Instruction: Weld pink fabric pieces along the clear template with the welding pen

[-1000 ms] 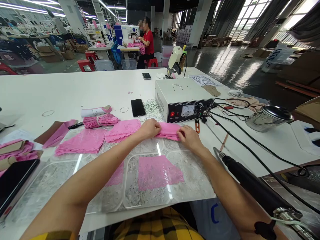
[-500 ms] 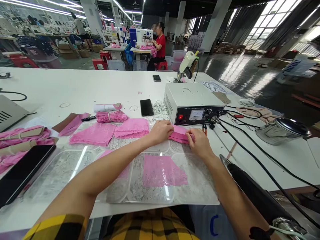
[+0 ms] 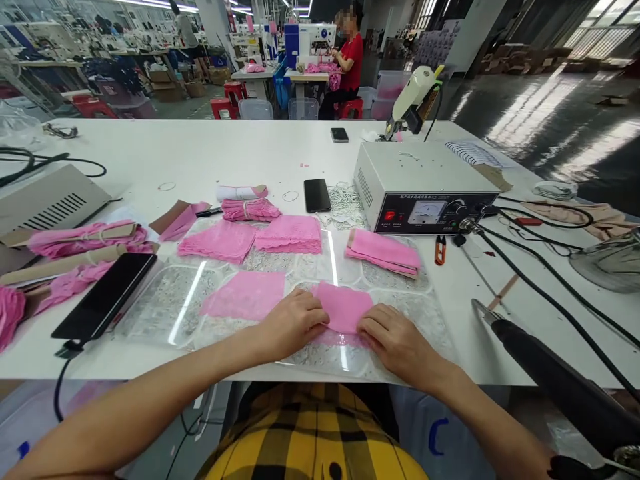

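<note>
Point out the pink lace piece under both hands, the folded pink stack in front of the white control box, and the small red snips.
pink lace piece (image 3: 344, 308), head view, bare middle between the hands.
folded pink stack (image 3: 384, 251), head view, top layer's centre.
red snips (image 3: 439, 249), head view, handle.

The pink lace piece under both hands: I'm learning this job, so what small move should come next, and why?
Probably smooth it flat with both palms. The left hand and right hand press the edges of the pink lace piece, which lies on the clear sheet over another pink piece showing at its lower edge.
</note>
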Available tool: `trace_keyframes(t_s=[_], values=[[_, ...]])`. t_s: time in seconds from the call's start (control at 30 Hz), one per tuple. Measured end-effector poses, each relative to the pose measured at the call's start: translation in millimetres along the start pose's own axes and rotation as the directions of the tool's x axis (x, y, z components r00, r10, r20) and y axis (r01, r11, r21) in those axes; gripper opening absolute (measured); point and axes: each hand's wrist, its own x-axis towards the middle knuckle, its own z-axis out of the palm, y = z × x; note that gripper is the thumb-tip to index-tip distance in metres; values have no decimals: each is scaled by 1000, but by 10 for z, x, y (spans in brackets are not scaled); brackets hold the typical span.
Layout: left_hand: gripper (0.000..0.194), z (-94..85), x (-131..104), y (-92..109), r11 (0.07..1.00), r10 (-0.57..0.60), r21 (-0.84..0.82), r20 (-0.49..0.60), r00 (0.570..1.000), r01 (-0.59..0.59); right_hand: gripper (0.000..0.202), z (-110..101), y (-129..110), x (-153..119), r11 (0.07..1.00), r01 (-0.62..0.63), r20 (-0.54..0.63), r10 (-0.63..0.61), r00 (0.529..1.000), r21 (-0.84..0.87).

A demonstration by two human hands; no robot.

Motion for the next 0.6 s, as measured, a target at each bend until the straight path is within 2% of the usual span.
trace_keyframes(t_s=[0.27,0.4,0.5,0.6], values=[[8,27,-60,60,996,-46,-71,44,998,49,19,-14,-38,-32,999,45,0,-45,999,-26],[14,19,-66,71,992,-71,-102,58,996,77,20,-14,-36,-46,999,40,2,-40,999,-10],[16,-11,-56,86,983,-115,-140,43,992,120,17,-52,-47,-31,999,-1,5,1,1000,45],[15,-47,-25,109,964,-178,-201,9,984,176,7,-89,-104,32,990,-103,-14,105,994,100]])
